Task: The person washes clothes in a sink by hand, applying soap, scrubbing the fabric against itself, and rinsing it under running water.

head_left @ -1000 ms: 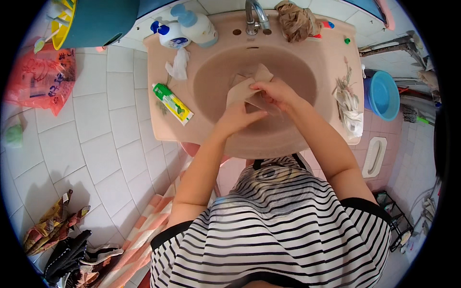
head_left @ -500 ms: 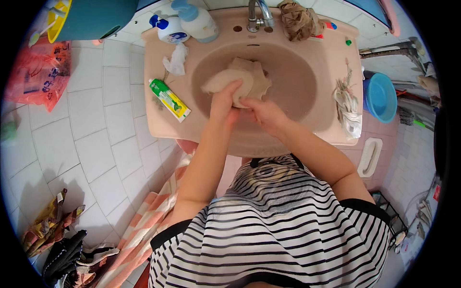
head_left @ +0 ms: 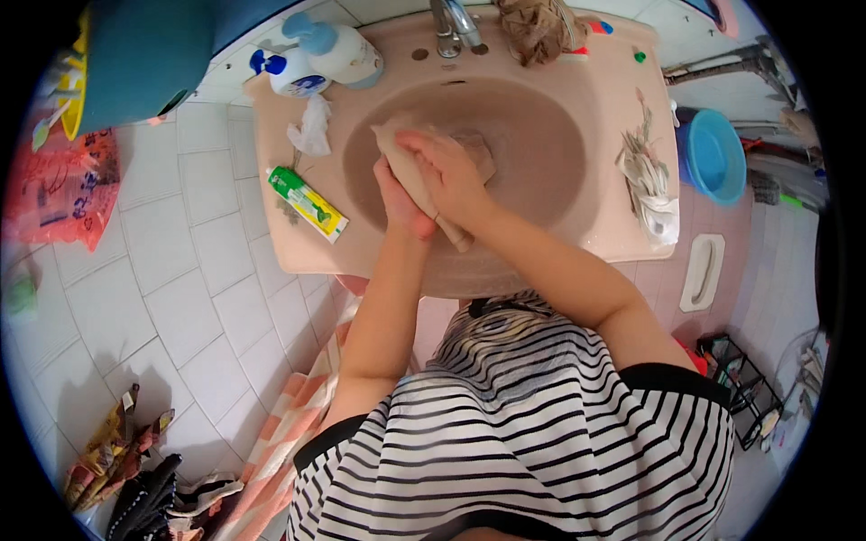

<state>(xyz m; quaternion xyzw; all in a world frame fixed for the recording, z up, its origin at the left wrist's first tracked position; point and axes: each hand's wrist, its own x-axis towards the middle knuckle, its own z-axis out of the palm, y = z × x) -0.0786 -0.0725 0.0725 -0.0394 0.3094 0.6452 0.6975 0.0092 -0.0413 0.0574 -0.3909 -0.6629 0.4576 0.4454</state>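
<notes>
A wet-looking beige cloth (head_left: 405, 169) is pressed between my two hands over the pink sink basin (head_left: 541, 180). My left hand (head_left: 404, 206) grips it from the left and below, thumb up along its side. My right hand (head_left: 449, 176) lies over it from the right, fingers long and close together, palm against the fabric. One end of the cloth pokes out below my hands toward the front rim. Another fold shows behind my right hand, lower in the basin. Much of the cloth is hidden by my hands.
Behind the basin stands a chrome faucet (head_left: 454, 29), with a brown bundled cloth (head_left: 539, 32) beside it. Pump bottles (head_left: 338, 56), a white crumpled tissue (head_left: 311, 126) and a green-yellow tube (head_left: 308, 204) line the left ledge. White fabric (head_left: 649, 194) lies on the right, near a blue bucket (head_left: 713, 158).
The cloth has turned from spread and rounded to narrow and upright between my hands. My right hand has moved up and left onto it; the left now cups its lower side. The view has shifted slightly.
</notes>
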